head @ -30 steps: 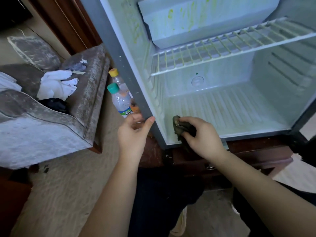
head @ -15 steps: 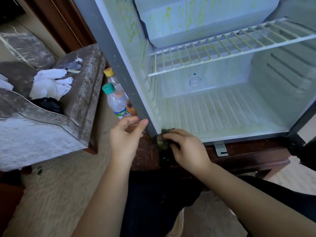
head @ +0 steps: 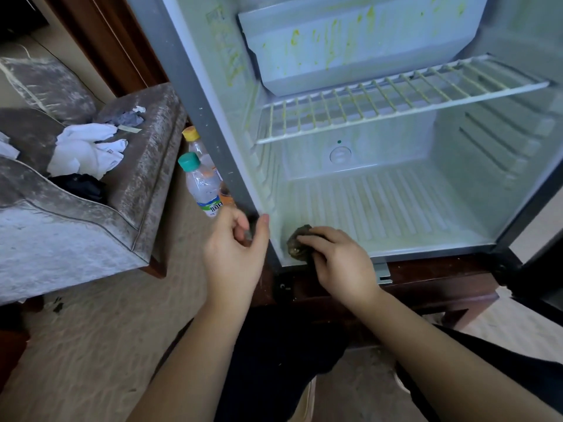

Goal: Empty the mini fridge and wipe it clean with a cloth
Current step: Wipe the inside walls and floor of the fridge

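- Right hand [head: 338,263] with cloth [head: 297,243]: off the lower-left frame corner, back up onto the mini fridge [head: 396,208] floor, front-left.
- Left hand [head: 234,254]: fingers curled in tighter round the left frame edge.

Person, worn items: black fabric trousers [head: 274,360] on both legs; one pale beige shoe [head: 306,400], partly visible; both forearms bare.

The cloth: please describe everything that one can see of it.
The cloth is a small, dark olive-brown wad, crumpled and dirty-looking. The right hand grips it with fingers curled over its top, hiding part of it. It lies pressed on the ribbed floor of the mini fridge, at the front left corner, near the left wall.
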Demonstrator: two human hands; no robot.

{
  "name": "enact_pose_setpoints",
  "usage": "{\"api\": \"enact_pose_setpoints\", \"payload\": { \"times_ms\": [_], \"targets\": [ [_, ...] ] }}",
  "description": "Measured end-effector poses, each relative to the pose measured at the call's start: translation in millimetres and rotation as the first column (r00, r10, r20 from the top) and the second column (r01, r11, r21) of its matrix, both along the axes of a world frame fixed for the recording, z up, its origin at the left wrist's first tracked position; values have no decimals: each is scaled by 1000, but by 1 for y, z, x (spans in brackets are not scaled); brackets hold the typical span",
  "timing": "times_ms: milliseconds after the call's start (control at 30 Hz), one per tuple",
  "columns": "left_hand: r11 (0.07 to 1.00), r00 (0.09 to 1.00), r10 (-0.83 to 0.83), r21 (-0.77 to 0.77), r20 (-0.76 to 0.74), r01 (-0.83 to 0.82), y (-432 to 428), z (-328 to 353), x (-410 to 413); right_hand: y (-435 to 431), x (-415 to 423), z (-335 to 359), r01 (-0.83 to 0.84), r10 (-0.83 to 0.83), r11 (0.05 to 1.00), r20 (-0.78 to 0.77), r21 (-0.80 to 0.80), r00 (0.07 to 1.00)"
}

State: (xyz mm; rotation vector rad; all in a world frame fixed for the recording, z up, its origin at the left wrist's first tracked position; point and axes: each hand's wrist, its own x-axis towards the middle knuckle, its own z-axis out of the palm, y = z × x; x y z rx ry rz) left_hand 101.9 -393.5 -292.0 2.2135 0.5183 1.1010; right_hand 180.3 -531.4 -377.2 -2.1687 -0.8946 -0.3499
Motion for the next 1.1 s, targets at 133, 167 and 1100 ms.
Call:
{"api": "enact_pose_setpoints", "payload": {
  "times_ms": [133,167,1100],
  "targets": [
    [897,922,-315,246,-227,367,-29,-22,20,-55,37,10,282,-281,959,-38,32,959],
    [847,871,-353,280,-341,452,-37,-26,28,-71,47,11,370,-368,928,-63,33,928],
    [819,505,-184,152,-844,553,-70,-65,172,-54,217,58,558,-695,648,103,519,711]
  ]
}}
